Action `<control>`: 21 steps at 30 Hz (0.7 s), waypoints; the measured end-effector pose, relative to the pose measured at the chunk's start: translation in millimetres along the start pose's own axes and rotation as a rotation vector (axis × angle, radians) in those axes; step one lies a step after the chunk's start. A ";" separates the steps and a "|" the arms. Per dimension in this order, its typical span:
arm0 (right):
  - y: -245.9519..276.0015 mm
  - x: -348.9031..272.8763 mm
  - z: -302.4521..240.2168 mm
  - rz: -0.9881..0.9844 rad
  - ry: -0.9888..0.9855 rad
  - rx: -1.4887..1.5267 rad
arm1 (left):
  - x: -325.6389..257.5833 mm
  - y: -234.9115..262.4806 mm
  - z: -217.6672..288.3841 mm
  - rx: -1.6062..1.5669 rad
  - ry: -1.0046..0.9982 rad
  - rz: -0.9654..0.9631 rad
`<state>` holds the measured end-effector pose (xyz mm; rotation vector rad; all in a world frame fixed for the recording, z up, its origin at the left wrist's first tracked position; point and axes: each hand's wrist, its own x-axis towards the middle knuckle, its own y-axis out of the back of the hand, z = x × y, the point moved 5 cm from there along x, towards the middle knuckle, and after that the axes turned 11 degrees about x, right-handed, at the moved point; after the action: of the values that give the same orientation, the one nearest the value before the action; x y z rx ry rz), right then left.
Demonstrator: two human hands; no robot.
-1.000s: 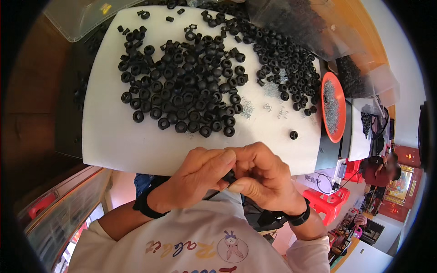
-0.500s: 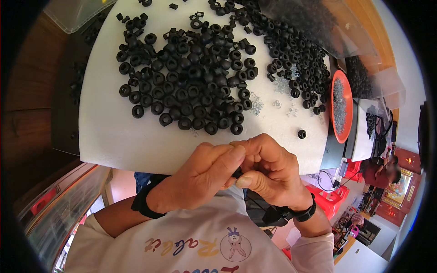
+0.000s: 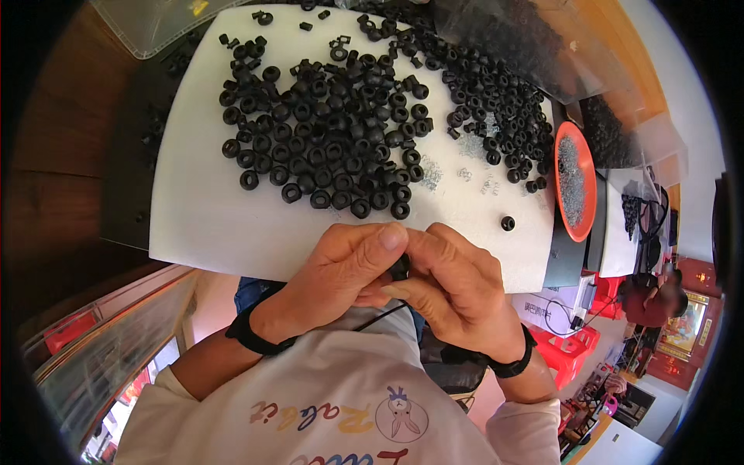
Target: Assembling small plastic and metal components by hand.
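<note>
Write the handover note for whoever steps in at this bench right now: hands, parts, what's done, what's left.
Left hand: fingers closed on a small black ring, pressed against the right hand.
Right hand: pinching the same ring from the other side, at the near edge of the white board.
Parts: a big heap of black rings mid-board, a second spread to the right, one loose ring near the right edge. Small metal springs lie scattered between the heaps; the orange tray holds more small metal bits.
Done: cannot tell which rings are finished.
Left: the ring in hand; both heaps look unsorted.
</note>
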<state>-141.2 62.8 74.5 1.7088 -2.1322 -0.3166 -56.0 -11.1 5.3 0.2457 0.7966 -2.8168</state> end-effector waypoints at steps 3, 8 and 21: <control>2.7 -3.9 -2.9 0.007 0.065 -0.084 | 3.4 0.3 -5.3 -0.089 -0.004 -0.042; 10.1 -4.7 -17.1 0.042 0.101 -0.180 | 1.9 -1.4 -2.9 -0.070 -0.040 -0.024; 196.7 50.3 -52.5 0.582 -0.156 -0.080 | -2.9 -5.4 -4.5 0.036 -0.086 -0.150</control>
<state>-301.3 62.9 209.9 0.9799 -2.5683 -0.3637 -54.0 -3.8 4.8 0.0716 0.7761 -2.9608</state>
